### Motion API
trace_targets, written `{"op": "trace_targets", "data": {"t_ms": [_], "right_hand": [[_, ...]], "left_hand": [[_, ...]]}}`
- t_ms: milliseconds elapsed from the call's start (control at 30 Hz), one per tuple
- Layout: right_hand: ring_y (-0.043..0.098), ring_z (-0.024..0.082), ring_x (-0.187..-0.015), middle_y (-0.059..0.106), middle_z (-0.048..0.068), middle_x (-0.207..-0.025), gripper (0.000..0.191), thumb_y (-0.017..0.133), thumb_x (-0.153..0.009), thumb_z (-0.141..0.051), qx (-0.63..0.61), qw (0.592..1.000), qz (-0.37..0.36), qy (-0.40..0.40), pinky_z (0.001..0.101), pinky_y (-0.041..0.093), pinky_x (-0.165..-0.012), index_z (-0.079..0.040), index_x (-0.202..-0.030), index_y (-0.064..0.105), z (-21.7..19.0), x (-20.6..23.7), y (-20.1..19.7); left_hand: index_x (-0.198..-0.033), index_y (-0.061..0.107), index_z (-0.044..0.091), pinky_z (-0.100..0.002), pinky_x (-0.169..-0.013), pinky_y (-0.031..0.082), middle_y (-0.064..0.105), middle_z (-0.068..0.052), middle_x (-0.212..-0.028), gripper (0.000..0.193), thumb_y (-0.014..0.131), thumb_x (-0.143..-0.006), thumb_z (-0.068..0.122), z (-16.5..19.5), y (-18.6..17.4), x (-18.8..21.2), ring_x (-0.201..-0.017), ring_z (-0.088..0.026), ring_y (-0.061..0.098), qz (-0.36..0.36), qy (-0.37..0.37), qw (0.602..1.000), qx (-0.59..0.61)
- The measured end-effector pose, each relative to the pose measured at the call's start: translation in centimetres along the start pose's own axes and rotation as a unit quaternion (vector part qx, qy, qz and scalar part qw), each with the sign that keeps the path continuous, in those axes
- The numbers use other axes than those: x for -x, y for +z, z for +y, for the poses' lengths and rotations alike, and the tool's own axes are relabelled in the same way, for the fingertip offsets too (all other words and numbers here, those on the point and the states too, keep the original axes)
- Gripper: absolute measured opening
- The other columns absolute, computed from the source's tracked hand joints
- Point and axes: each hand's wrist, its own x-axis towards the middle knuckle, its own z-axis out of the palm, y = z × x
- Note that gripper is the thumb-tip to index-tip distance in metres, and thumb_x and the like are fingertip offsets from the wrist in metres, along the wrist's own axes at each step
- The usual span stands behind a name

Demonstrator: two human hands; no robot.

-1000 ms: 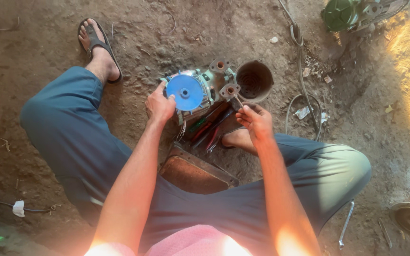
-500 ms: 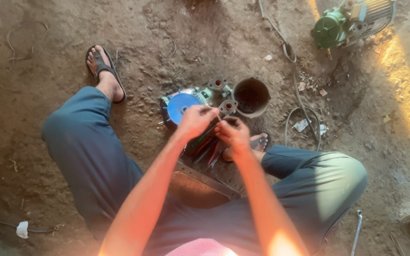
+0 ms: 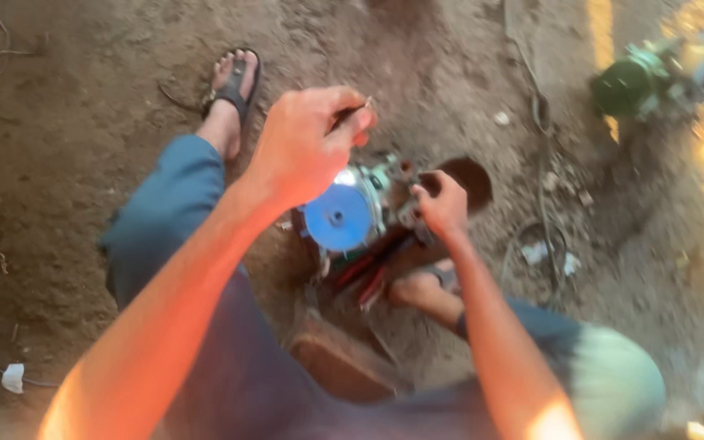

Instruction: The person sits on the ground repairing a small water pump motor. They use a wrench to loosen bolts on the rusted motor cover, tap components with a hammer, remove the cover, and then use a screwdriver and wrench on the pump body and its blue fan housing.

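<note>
I sit on dirt ground with a small motor unit point(image 3: 368, 204) between my legs; it has a round blue end cap point(image 3: 338, 217) facing up. My left hand point(image 3: 307, 143) is raised above the unit, fingers pinched on a small thin metal piece point(image 3: 366, 104) at the fingertips. My right hand point(image 3: 442, 204) rests on the right side of the unit, beside a dark round hollow part point(image 3: 470, 179). Whether it grips anything is blurred. Red-handled tools point(image 3: 368, 277) lie under the unit by my right foot point(image 3: 417, 287).
My left foot in a black sandal point(image 3: 232, 85) is stretched out to the upper left. A green motor point(image 3: 637, 77) lies at the upper right. Loose wire point(image 3: 535, 236) coils on the ground right of the unit. A brown block point(image 3: 344, 367) sits before me.
My left hand has lifted off the unit toward the camera with a small piece pinched in it. The view has closed in and tilted. My right hand stays at the unit.
</note>
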Motion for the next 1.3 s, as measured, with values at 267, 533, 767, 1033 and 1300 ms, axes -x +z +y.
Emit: {"op": "trace_targets", "data": {"t_ms": [267,533,767,1033,1300], "right_hand": [[0.063,0.04,-0.112,0.066,0.018,-0.127,0.044,0.075,-0.076,-0.009,0.144,0.962,-0.172,-0.156,0.0456,0.052,-0.095,-0.009,-0.12,0.069,-2.5,-6.9,2.1],[0.067,0.036,-0.108,0.067,0.017,-0.125,0.041,0.074,-0.08,-0.009,0.148,0.965,-0.146,-0.158,0.043,0.055,-0.092,-0.009,-0.12,0.069,-3.0,-5.6,2.3],[0.068,0.036,-0.105,0.066,0.019,-0.127,0.043,0.075,-0.08,-0.013,0.17,0.956,-0.135,-0.195,0.0449,0.055,-0.091,-0.009,-0.122,0.07,-3.2,-5.6,2.4],[0.066,0.044,-0.106,0.073,0.022,-0.11,0.031,0.069,-0.084,-0.021,0.197,0.939,-0.235,-0.156,0.0497,0.053,-0.087,-0.007,-0.112,0.07,-1.8,-6.8,2.0],[0.064,0.047,-0.107,0.07,0.027,-0.11,0.044,0.07,-0.084,-0.026,0.24,0.937,-0.252,-0.012,0.0509,0.051,-0.088,-0.002,-0.12,0.06,0.2,-8.1,1.7]], "left_hand": [[-0.09,0.071,0.009,-0.048,-0.066,0.053,0.072,-0.011,-0.083,0.008,0.068,-0.088,0.015,-1.2,0.1,-2.8,-0.081,-0.036,0.07,0.084,0.103,0.984,-0.12],[-0.086,0.068,0.008,-0.048,-0.066,0.053,0.07,-0.01,-0.081,0.004,0.069,-0.085,0.012,-2.4,-1.5,-0.9,-0.08,-0.035,0.07,0.068,0.082,0.985,-0.135],[-0.089,0.068,0.008,-0.048,-0.068,0.054,0.071,-0.01,-0.082,0.004,0.069,-0.087,0.011,-2.6,-2.4,-0.4,-0.082,-0.034,0.071,0.087,0.092,0.983,-0.131],[-0.095,0.067,0.008,-0.044,-0.07,0.055,0.072,-0.008,-0.085,0.011,0.07,-0.086,0.012,-2.0,-2.3,-0.2,-0.085,-0.03,0.072,0.078,0.128,0.984,-0.091],[-0.095,0.067,0.008,-0.043,-0.07,0.055,0.072,-0.008,-0.084,0.016,0.07,-0.08,0.011,-1.3,-2.1,0.0,-0.084,-0.03,0.072,0.088,0.138,0.983,-0.089]]}}
